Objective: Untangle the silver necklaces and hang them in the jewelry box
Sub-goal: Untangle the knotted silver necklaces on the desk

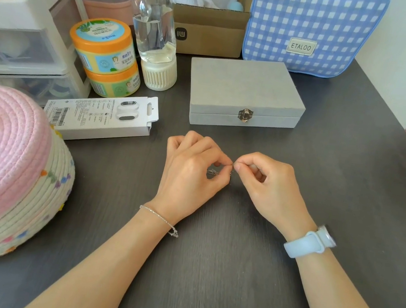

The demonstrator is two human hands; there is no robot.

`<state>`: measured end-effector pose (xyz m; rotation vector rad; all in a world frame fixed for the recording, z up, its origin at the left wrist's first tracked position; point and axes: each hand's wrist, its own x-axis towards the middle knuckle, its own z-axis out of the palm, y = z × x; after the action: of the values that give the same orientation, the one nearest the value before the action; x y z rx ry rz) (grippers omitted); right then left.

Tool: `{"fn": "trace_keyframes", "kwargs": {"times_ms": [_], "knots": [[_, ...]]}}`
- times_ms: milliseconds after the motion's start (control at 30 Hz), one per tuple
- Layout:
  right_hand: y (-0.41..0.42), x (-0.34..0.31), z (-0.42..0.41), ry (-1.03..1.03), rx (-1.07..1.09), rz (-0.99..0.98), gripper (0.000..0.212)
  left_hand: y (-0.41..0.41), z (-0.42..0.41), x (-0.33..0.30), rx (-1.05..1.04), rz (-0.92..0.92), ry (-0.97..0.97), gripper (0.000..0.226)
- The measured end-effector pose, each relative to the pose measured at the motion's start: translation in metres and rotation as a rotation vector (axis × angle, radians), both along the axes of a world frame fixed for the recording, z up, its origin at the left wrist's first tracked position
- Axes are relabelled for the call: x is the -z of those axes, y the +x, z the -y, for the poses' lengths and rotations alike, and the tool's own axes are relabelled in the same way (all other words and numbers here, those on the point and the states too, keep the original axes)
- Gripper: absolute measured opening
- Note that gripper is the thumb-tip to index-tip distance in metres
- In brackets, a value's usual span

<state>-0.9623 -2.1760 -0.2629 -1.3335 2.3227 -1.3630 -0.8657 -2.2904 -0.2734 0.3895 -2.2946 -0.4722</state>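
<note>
We had both hands low over the dark tabletop [232, 265], fingertips nearly meeting. Our left hand [190, 176] curled around a small bunch of the silver necklaces [212, 172], the chain showing just under its thumb and forefinger, and our right hand [269, 184] pinched a strand where it left the left fingers [224, 161]. Between the two pinches only a very short run of chain was visible; how the strands crossed inside the bunch we could not tell, as the chain was too fine and partly hidden by the left fingers.

The jewelry box [246, 91] sat closed and latched just beyond our fingers, well clear of the chain.

We judged the necklaces to be very light, limp and slippery, with thin links that would kink or tighten a knot if pulled hard. The sensible hold seemed to be fingertip pinches close on either side of the tangle, teasing loops apart, not tugging the ends. A clasp or pendant, if we found one, would give a firmer place to grip. The box clasp [245, 114] would need opening before anything could be hung, so the task looked to be in its early part.
</note>
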Motion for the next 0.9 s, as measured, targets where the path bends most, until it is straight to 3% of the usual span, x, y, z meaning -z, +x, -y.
{"fn": "trace_keyframes", "kwargs": {"times_ms": [333,733,833,900], "knots": [[0.0026,-0.0005,0.0010,-0.027,0.021,0.048,0.016,-0.0004,0.0002,-0.0005,-0.020,0.013,0.040,0.011],[0.0021,-0.0011,0.0004,-0.014,0.030,-0.067,0.012,-0.0007,0.0024,-0.0001,-0.002,0.030,0.156,0.009],[0.0010,-0.0010,-0.0004,0.015,-0.004,-0.078,0.010,0.0013,0.0027,-0.0047,0.110,0.040,0.358,0.006],[-0.0004,-0.0005,-0.0007,0.076,-0.044,-0.114,0.009,0.0030,0.0040,-0.0096,0.211,0.046,0.559,0.016]]}}
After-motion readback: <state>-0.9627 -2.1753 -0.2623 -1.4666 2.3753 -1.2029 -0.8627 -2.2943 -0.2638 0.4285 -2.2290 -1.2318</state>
